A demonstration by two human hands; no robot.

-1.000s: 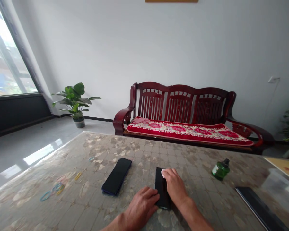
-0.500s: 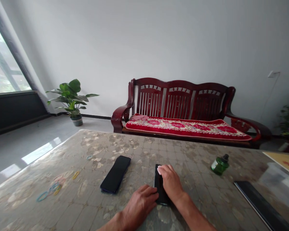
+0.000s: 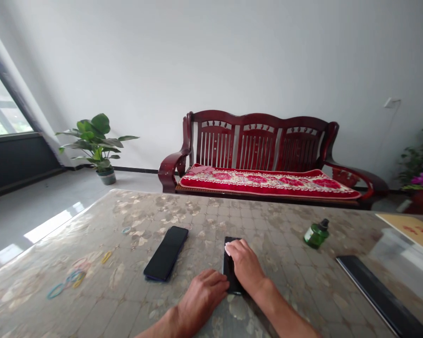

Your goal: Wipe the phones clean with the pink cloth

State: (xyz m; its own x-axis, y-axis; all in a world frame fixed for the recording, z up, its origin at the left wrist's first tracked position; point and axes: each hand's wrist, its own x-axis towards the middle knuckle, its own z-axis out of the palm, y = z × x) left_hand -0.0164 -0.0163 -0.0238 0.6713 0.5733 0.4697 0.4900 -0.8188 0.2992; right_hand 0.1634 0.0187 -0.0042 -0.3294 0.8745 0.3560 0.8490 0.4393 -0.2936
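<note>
A black phone lies flat on the table in front of me, partly covered by my hands. My left hand is closed, its fingertips pressed to the lower left edge of the phone. Over the upper part of the phone rests my right hand, its fingers curled together. A small white piece shows at those fingertips; what it is made of is too small to tell. To the left, a second dark phone lies on top of another flat, dark-blue-edged thing.
Several coloured rubber bands lie at left on the patterned tablecloth. At right are a green bottle with a black cap, a long dark flat object and a yellowish sheet. A red wooden bench stands beyond the table.
The view has turned slightly to the right, so everything sits a little further left. Both hands keep nearly the same place at the phone.
</note>
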